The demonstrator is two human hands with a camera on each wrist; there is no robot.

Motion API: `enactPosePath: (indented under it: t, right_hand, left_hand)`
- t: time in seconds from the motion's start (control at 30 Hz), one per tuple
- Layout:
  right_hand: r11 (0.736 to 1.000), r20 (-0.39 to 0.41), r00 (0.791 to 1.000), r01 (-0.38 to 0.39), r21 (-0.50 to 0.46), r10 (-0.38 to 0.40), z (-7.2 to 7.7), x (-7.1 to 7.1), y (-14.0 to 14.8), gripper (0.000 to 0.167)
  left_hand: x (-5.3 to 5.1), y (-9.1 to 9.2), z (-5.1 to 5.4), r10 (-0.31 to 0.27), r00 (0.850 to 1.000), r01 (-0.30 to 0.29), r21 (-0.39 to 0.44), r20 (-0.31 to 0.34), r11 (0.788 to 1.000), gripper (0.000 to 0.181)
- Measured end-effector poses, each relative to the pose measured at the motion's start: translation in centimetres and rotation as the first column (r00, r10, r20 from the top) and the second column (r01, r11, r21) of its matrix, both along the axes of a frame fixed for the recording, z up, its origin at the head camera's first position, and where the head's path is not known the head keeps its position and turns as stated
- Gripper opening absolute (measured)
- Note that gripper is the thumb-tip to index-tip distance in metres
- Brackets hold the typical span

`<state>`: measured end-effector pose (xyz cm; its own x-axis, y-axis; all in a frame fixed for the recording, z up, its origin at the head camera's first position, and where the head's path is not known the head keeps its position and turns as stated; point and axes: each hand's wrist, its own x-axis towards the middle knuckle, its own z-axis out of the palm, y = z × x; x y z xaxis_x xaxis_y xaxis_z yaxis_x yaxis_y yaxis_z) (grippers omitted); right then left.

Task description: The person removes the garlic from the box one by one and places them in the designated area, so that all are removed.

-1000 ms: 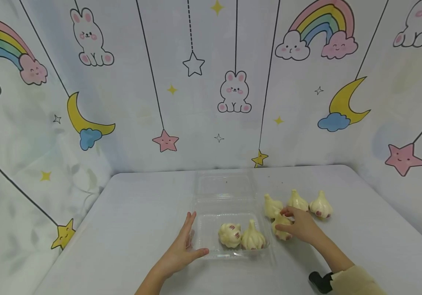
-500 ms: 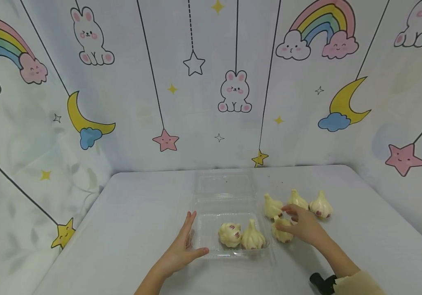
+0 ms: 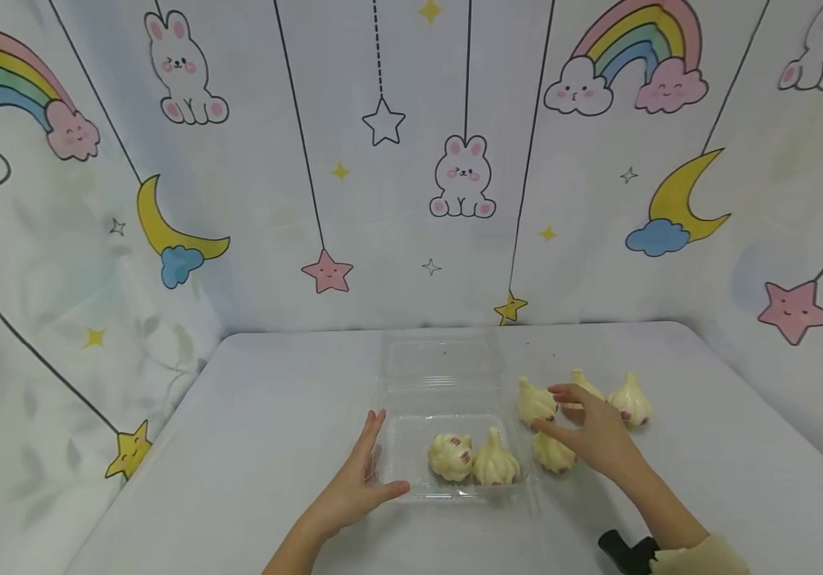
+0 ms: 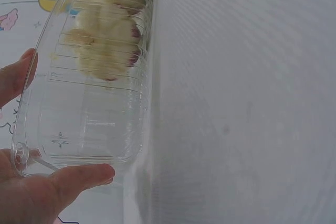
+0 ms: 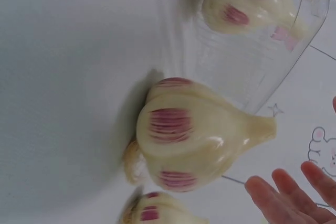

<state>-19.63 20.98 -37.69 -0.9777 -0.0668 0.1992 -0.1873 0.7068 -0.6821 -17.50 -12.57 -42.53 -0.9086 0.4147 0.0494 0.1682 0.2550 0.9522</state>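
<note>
My left hand [image 3: 345,483] rests against the left end of a clear plastic clamshell box [image 3: 404,447], fingers spread straight and thumb at its front corner. In the left wrist view, the thumb [image 4: 84,179] lies along the box's end wall. Two garlic bulbs, one on its side [image 3: 451,457] and one upright [image 3: 495,459], sit in the box's right half. Just right of the box, my right hand [image 3: 594,435] hovers over a garlic bulb [image 3: 554,454], thumb and fingers apart. In the right wrist view, a gap separates the fingers [image 5: 286,198] from that bulb [image 5: 184,129].
Behind the right hand stand more garlic bulbs: one at left [image 3: 535,402], one partly hidden [image 3: 582,378], one at right [image 3: 630,399]. The box's lid [image 3: 440,359] lies folded back on the white table [image 3: 296,383]. A patterned cloth [image 3: 397,200] hangs behind.
My right hand has lifted off the nearest garlic bulb, its thumb and fingers spreading apart. That bulb now stands slightly farther from the one behind it. The left hand has stayed in place.
</note>
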Motion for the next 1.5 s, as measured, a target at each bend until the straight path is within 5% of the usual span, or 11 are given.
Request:
enactPosePath:
  t: [0.67,1.5]
  right_hand:
    - [0.978,-0.042,0.997,-0.067,-0.197,0.060,0.8,0.6,-5.4,0.044]
    - [0.982,0.168,0.970,-0.159,-0.105,0.175,0.0,0.8,-10.5,0.049]
  left_hand:
    - [-0.3,0.1,-0.4,0.005,1.000,-0.005,-0.010,0.005,1.000,0.099]
    - [-0.2,0.0,-0.1,0.017,1.000,-0.017,-0.007,0.001,1.000,0.099]
